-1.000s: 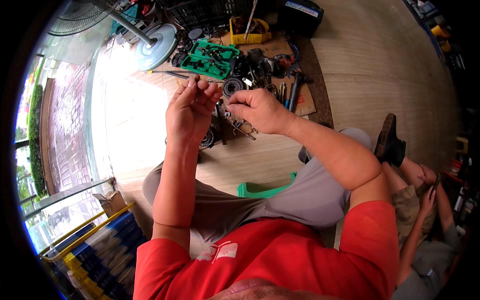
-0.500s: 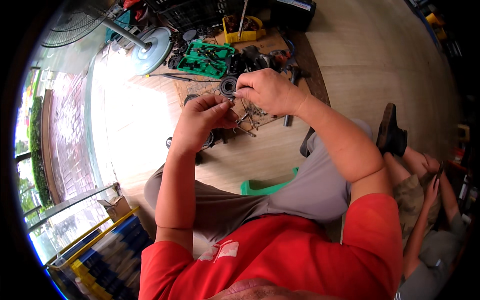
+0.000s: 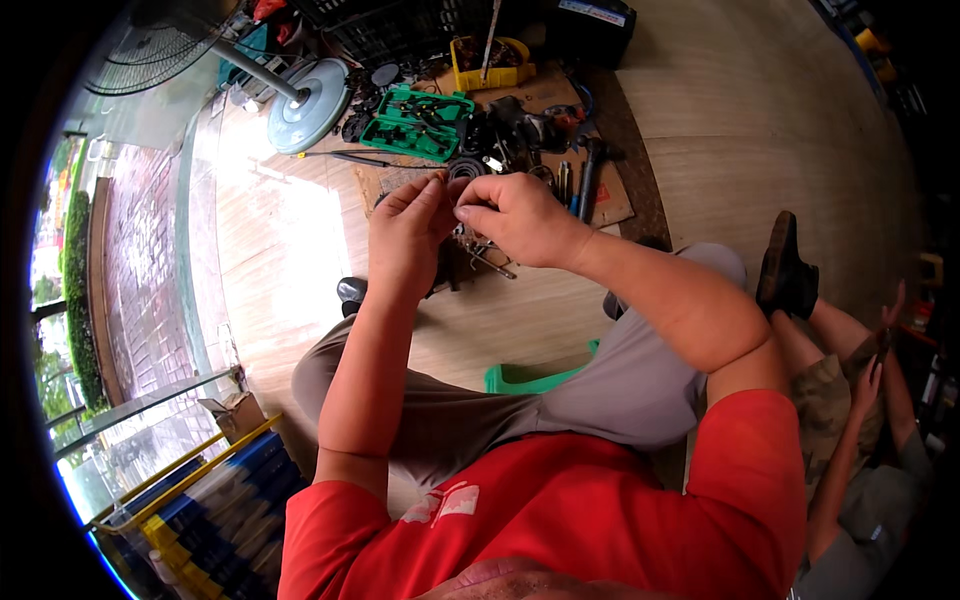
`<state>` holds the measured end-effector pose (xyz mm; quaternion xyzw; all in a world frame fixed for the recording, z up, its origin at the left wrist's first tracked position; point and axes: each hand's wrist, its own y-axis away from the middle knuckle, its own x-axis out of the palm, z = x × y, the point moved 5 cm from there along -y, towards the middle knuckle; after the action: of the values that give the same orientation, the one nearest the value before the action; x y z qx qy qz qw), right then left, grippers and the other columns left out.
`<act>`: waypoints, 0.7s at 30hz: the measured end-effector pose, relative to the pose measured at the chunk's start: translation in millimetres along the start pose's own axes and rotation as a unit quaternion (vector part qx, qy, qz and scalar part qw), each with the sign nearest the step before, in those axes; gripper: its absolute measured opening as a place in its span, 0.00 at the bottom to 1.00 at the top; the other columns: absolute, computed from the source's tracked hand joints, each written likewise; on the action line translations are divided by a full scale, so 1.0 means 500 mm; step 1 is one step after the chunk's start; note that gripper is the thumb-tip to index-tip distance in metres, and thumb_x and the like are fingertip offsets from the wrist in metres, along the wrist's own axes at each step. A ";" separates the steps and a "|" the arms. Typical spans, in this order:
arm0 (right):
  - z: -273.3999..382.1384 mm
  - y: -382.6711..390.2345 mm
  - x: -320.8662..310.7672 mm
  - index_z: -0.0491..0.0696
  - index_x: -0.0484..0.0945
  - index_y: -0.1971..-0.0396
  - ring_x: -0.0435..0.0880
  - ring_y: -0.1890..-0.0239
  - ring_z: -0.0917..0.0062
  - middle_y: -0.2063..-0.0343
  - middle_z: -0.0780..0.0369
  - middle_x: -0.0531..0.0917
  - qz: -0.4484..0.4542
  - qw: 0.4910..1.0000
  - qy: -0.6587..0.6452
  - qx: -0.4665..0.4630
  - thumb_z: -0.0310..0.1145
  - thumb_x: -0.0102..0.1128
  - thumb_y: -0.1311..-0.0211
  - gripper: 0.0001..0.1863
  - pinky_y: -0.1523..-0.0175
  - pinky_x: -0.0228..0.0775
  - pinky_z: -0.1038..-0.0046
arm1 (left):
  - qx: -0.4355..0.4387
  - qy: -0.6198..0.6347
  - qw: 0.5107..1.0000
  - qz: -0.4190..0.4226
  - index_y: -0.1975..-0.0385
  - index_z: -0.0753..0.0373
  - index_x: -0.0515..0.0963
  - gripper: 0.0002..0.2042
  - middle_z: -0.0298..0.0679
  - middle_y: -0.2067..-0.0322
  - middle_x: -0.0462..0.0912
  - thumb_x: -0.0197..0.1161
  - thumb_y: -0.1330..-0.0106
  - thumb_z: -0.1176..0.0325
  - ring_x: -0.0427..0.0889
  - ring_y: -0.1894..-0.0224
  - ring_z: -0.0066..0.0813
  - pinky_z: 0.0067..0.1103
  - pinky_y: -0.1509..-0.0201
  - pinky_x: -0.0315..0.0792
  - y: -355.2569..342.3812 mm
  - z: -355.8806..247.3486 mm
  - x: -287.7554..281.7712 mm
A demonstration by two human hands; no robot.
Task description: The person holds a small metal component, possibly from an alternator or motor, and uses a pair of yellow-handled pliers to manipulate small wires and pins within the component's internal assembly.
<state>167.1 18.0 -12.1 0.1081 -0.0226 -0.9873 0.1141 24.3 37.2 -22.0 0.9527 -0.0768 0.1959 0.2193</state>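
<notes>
My left hand (image 3: 405, 230) is raised over a work mat, thumb and fingers pinched together. Close beside it, my right hand (image 3: 530, 220) is also pinched, its fingertips nearly meeting those of the left. Whatever they hold is too small to make out. Just beyond the fingertips lies a dark ring-shaped part (image 3: 466, 169), partly hidden. Below the hands are a few metal tools (image 3: 492, 262). A hammer (image 3: 590, 178) lies to the right of my right hand. Farther away an opened green tool case (image 3: 412, 137) holds dark tools.
A yellow bin (image 3: 498, 76) stands at the back, near a black crate (image 3: 400, 35) and a black box (image 3: 590, 35). The fan base (image 3: 310, 105) is at the far left. A green stool (image 3: 535, 380) shows between my legs. Another person (image 3: 860, 450) sits at the right.
My right hand has moved down and left, closer to my left hand. My left hand has shifted slightly right and up. The hammer is now more in view.
</notes>
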 end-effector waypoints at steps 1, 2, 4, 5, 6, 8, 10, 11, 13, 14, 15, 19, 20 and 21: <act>0.000 0.002 0.003 0.41 0.82 0.66 0.84 0.68 0.68 0.71 0.54 0.85 0.003 1.000 0.000 -0.004 0.33 0.61 0.40 0.10 0.60 0.74 0.69 | 0.008 0.031 0.999 0.008 0.53 0.71 0.73 0.11 0.47 0.58 0.82 0.55 0.31 0.73 0.82 0.54 0.34 0.25 0.49 0.76 -0.002 0.000 0.000; 0.000 0.002 0.005 0.41 0.82 0.66 0.84 0.68 0.68 0.71 0.54 0.85 0.005 1.000 0.001 -0.008 0.32 0.61 0.40 0.09 0.60 0.74 0.69 | 0.016 0.062 0.998 0.016 0.52 0.71 0.73 0.11 0.48 0.57 0.82 0.55 0.30 0.73 0.82 0.53 0.36 0.27 0.48 0.76 -0.007 0.002 -0.002; -0.006 0.003 0.007 0.41 0.82 0.66 0.84 0.68 0.69 0.72 0.55 0.85 0.010 1.000 0.001 -0.015 0.32 0.61 0.40 0.09 0.60 0.74 0.70 | 0.024 0.111 0.993 0.028 0.52 0.71 0.72 0.11 0.48 0.55 0.81 0.55 0.31 0.74 0.81 0.51 0.40 0.30 0.46 0.76 -0.012 0.002 -0.005; -0.008 0.003 0.008 0.41 0.82 0.66 0.84 0.68 0.69 0.72 0.55 0.85 0.013 1.000 0.001 -0.018 0.32 0.61 0.40 0.09 0.60 0.74 0.70 | 0.023 0.129 0.991 0.030 0.52 0.70 0.71 0.11 0.48 0.56 0.81 0.56 0.31 0.75 0.81 0.51 0.41 0.31 0.46 0.76 -0.014 0.001 -0.006; -0.009 0.002 0.008 0.41 0.82 0.66 0.84 0.69 0.69 0.72 0.55 0.85 0.014 1.000 -0.003 -0.015 0.32 0.61 0.40 0.09 0.60 0.74 0.70 | 0.022 0.147 0.988 0.033 0.52 0.69 0.71 0.11 0.47 0.56 0.81 0.57 0.32 0.75 0.81 0.51 0.42 0.31 0.45 0.76 -0.016 0.001 -0.008; -0.011 0.000 0.007 0.41 0.82 0.66 0.84 0.69 0.69 0.73 0.56 0.85 0.019 1.000 -0.011 -0.007 0.32 0.61 0.40 0.09 0.60 0.74 0.70 | 0.032 0.166 0.985 0.026 0.51 0.69 0.71 0.11 0.46 0.56 0.80 0.55 0.31 0.75 0.80 0.51 0.41 0.33 0.45 0.76 -0.018 -0.002 -0.013; -0.008 -0.001 0.004 0.41 0.82 0.66 0.83 0.70 0.70 0.74 0.56 0.84 0.030 1.000 -0.001 0.007 0.32 0.61 0.40 0.09 0.60 0.74 0.70 | 0.046 0.182 0.982 0.025 0.50 0.69 0.71 0.12 0.44 0.57 0.80 0.54 0.31 0.75 0.80 0.51 0.40 0.34 0.44 0.76 -0.021 -0.008 -0.019; -0.008 -0.002 0.002 0.41 0.82 0.66 0.83 0.70 0.70 0.74 0.56 0.84 0.036 0.999 0.005 0.014 0.32 0.61 0.40 0.09 0.60 0.74 0.70 | 0.055 0.189 0.980 0.026 0.50 0.69 0.71 0.12 0.43 0.58 0.80 0.55 0.31 0.75 0.80 0.51 0.40 0.34 0.44 0.76 -0.023 -0.013 -0.024; -0.015 -0.005 -0.002 0.41 0.82 0.66 0.83 0.70 0.69 0.74 0.56 0.84 0.039 0.999 0.002 0.013 0.32 0.61 0.40 0.09 0.60 0.74 0.70 | 0.067 0.193 0.979 0.020 0.49 0.69 0.70 0.13 0.42 0.60 0.80 0.55 0.31 0.75 0.80 0.53 0.38 0.33 0.44 0.75 -0.021 -0.028 -0.029; -0.018 -0.007 -0.005 0.42 0.82 0.66 0.83 0.70 0.69 0.73 0.55 0.85 0.040 0.999 0.001 0.013 0.32 0.61 0.40 0.10 0.60 0.73 0.70 | 0.075 0.208 0.975 0.039 0.49 0.69 0.70 0.13 0.42 0.60 0.80 0.55 0.31 0.75 0.80 0.54 0.37 0.32 0.44 0.75 -0.027 -0.035 -0.040; -0.016 -0.009 -0.010 0.41 0.82 0.65 0.83 0.70 0.72 0.73 0.57 0.85 0.034 0.999 0.016 -0.002 0.31 0.61 0.39 0.09 0.61 0.74 0.72 | 0.084 0.223 0.970 0.057 0.48 0.69 0.70 0.13 0.41 0.60 0.80 0.55 0.31 0.75 0.80 0.54 0.36 0.32 0.44 0.75 -0.037 -0.041 -0.056; -0.006 -0.015 -0.027 0.41 0.82 0.65 0.82 0.71 0.79 0.74 0.59 0.85 0.033 0.996 0.076 -0.039 0.29 0.61 0.39 0.08 0.62 0.73 0.75 | 0.099 0.252 0.962 0.030 0.52 0.68 0.72 0.10 0.39 0.63 0.80 0.53 0.30 0.74 0.80 0.57 0.34 0.31 0.47 0.76 -0.034 -0.076 -0.082; -0.002 -0.015 -0.031 0.41 0.82 0.65 0.82 0.71 0.78 0.74 0.59 0.85 0.036 0.994 0.090 -0.042 0.30 0.61 0.39 0.08 0.62 0.73 0.75 | 0.105 0.264 0.958 0.042 0.53 0.67 0.72 0.09 0.39 0.64 0.80 0.53 0.29 0.73 0.80 0.57 0.34 0.31 0.48 0.77 -0.035 -0.085 -0.090; 0.001 -0.015 -0.036 0.41 0.82 0.65 0.82 0.71 0.78 0.74 0.59 0.85 0.037 0.993 0.100 -0.049 0.30 0.61 0.39 0.08 0.62 0.73 0.74 | 0.112 0.260 0.959 0.032 0.55 0.67 0.73 0.08 0.38 0.65 0.80 0.52 0.29 0.72 0.80 0.59 0.33 0.30 0.48 0.77 -0.036 -0.092 -0.098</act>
<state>182.4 29.6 -8.6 0.2000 0.0334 -0.9664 0.1578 -32.1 76.6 -11.0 0.8844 -0.0251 0.4509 0.1175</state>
